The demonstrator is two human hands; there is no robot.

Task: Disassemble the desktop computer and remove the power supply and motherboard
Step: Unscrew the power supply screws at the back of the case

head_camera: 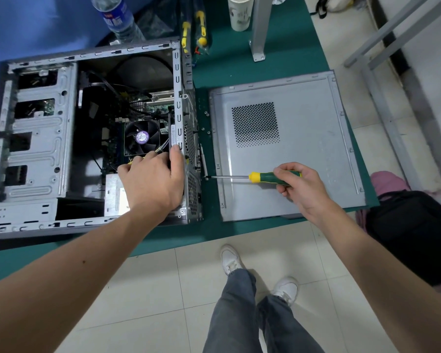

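Note:
The open grey computer case [36, 138] lies on its side on the green table. Inside I see the motherboard [153, 105] with a black CPU fan [141, 137], and the silver power supply [115, 197] at the near right corner. My left hand [153, 182] rests over the power supply, thumb hooked on the case's rear wall. My right hand [301, 186] grips a green and yellow screwdriver [262, 177], held level, its tip against the case's rear panel at a screw [206, 177].
The removed side panel [303, 138] lies flat to the right of the case. Loose screws [206, 113] sit between them. Spare screwdrivers [201, 29], a water bottle [117, 19] and a paper cup [238, 12] stand at the back. A black bag [415, 233] sits right.

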